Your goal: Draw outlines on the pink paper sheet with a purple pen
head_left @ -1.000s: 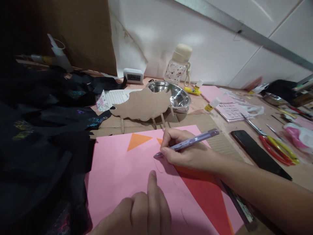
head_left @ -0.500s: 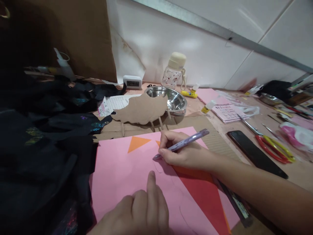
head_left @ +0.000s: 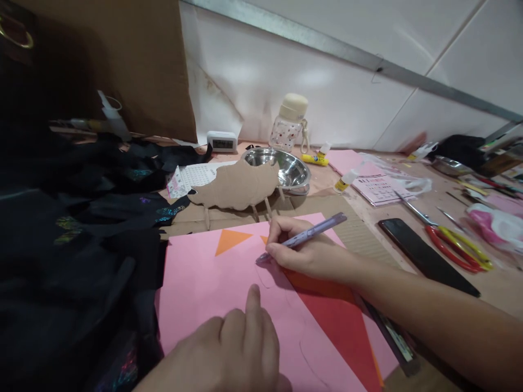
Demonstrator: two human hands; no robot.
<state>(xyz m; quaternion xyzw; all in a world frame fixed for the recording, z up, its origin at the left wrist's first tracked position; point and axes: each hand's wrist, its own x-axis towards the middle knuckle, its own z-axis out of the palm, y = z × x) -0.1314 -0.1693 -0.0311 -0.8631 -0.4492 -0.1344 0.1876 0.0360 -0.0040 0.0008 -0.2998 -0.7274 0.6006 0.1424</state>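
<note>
A purple pen (head_left: 312, 231) is pinched in my right hand (head_left: 304, 250), its tip down on a pink paper sheet (head_left: 196, 288) beside a thin curved pencil-like line. My left hand (head_left: 232, 348) lies on the lower part of the same sheet, index finger stretched forward below that line, the other fingers partly bent. Another faint curve runs down the sheet to the right of my left hand. An orange paper triangle (head_left: 231, 241) shows at the sheet's top edge. Red paper (head_left: 335, 326) with an orange edge lies at the sheet's right, partly behind my right forearm.
A cardboard cutout (head_left: 239, 185) leans by a metal bowl (head_left: 300, 171) behind the sheet. Scissors (head_left: 457, 247) and a black phone (head_left: 427, 256) lie at right. Dark fabric (head_left: 102, 283) covers the left side. A glue bottle (head_left: 345, 181) and a lidded bottle (head_left: 288, 125) stand farther back.
The camera view has shifted slightly. Both hands keep nearly the same place on the sheet, and the pen tip stays at the curved line.
</note>
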